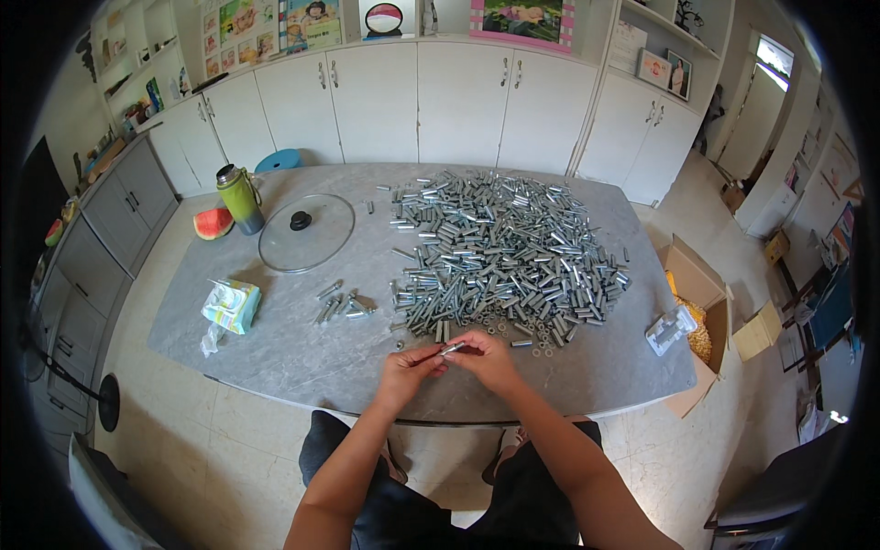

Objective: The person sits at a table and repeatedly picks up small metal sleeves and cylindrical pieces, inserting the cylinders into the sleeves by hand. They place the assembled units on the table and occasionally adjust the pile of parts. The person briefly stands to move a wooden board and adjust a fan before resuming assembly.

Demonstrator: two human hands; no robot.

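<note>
At the table's near edge, both my hands are closed on one short silver piece, which looks like an expansion bolt (451,348). My left hand (410,373) pinches its left end, and my right hand (486,360) grips the other end between thumb and fingers. The fingers cover much of it. Just beyond them spreads a big heap of metal sleeves and bolts (504,247). Several loose washers (547,351) lie along the heap's near edge, close to my right hand. A small separate group of bolts (346,307) lies to the left of the heap.
On the grey table (302,357) are a glass lid (321,240), a green flask (240,200), cut watermelon (213,224), a wipes pack (231,305) and a clear plastic holder (670,330). A cardboard box (720,321) with a yellow bag stands at the right. White cabinets (376,105) line the back.
</note>
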